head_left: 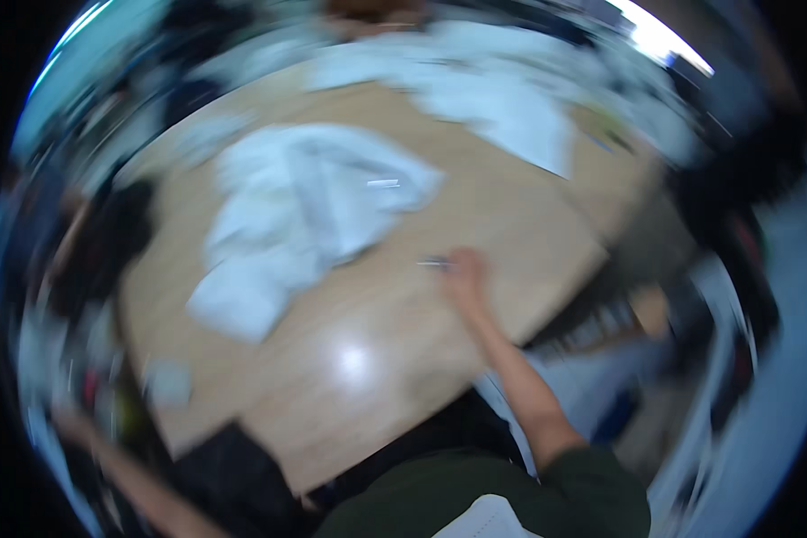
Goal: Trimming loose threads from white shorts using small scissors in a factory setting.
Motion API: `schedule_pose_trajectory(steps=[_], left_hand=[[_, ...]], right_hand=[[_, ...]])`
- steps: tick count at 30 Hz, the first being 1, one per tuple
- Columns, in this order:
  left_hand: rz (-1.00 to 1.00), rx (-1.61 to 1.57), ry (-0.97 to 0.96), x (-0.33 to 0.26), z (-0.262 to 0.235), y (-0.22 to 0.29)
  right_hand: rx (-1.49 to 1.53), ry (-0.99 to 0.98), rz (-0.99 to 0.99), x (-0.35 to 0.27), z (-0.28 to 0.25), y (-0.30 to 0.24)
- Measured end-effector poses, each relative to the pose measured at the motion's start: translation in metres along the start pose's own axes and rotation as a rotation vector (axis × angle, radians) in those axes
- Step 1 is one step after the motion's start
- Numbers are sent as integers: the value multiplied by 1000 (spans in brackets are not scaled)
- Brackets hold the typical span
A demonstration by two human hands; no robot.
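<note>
My right hand [465, 276] is over the light wooden table [421, 350], closed around a small metal-tipped tool [433, 262]. Its thin shiny end points left, but blur hides its exact kind. A crumpled white garment or cloth [273, 220] lies to the left of and beyond that hand, not touching it. Far off at the lower left, beside the table, my left hand [73, 425] is stretched out to the side. Motion smears its fingers, and whether it holds anything cannot be seen. A small white strip [383, 184] shows on the cloth's right part.
More white cloth [502, 99] is spread across the table's far side. A pale round object [168, 383] sits near the left edge. Dark fabric [233, 475] hangs by the near left corner. Other people are at the left [90, 233]. A shelf-like unit [592, 336] stands right of the table.
</note>
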State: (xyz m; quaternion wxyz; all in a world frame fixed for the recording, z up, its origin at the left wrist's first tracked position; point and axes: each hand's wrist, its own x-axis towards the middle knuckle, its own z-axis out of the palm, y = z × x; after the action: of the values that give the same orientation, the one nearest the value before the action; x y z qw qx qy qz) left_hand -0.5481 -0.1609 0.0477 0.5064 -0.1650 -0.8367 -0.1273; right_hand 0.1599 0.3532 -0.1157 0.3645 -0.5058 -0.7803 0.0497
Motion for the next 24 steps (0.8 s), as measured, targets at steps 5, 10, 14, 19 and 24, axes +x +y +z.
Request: schedule_pose_trajectory(steps=[5,10,14,19,24], left_hand=[[-751,-705,129,32,44,65],[-1105,-1117,225,15,-37,49],[-506,-318,-649,-7,-53,23],[-297,97,-1030,-43,-21,61],[-393,-48,-1086,-54,4,21]], right_hand=[[-78,-31,-112,3,-42,45],[-98,-110,-114,7,-41,-2],[-76,-129,-116,8,-31,5],[-119,-128,-95,10,-43,6],[-114,-134,-101,10,-41,-2]])
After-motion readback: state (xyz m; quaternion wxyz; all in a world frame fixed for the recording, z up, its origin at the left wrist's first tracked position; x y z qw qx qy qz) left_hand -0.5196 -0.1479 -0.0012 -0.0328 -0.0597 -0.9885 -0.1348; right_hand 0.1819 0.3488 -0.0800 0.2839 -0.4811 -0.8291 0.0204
